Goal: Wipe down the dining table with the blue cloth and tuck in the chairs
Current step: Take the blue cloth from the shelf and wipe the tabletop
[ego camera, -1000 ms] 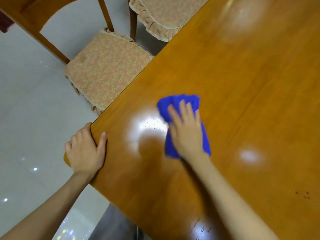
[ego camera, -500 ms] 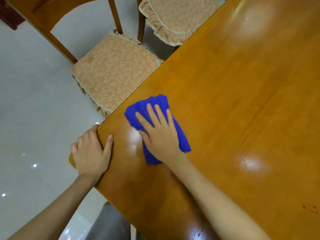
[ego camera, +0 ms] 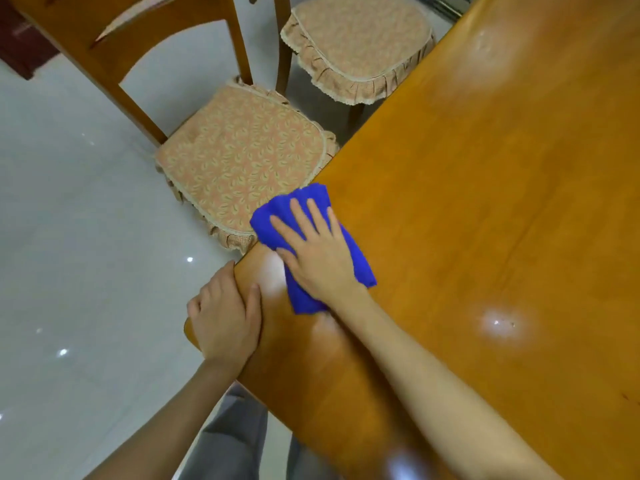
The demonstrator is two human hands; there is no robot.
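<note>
My right hand [ego camera: 317, 254] lies flat with fingers spread on the blue cloth [ego camera: 356, 258], pressing it onto the glossy orange-brown dining table [ego camera: 485, 209] right at the table's left edge. The cloth's far corner reaches the edge beside the nearer chair. My left hand [ego camera: 223, 315] grips the table's near left corner, thumb on top. The nearer wooden chair [ego camera: 239, 161], with a leaf-patterned cushion, stands pulled out from the table. A second cushioned chair [ego camera: 356, 46] stands farther along the same side, its seat mostly outside the tabletop.
Shiny pale tiled floor [ego camera: 69, 237] spreads to the left of the table. Grey trousers [ego camera: 228, 441] show below the table corner. A dark red-brown piece of furniture [ego camera: 20, 53] sits at the far top left.
My right hand has slid the blue cloth leftward across the table to its left edge. The left hand stays on the corner. The view has shifted, showing more of the chairs.
</note>
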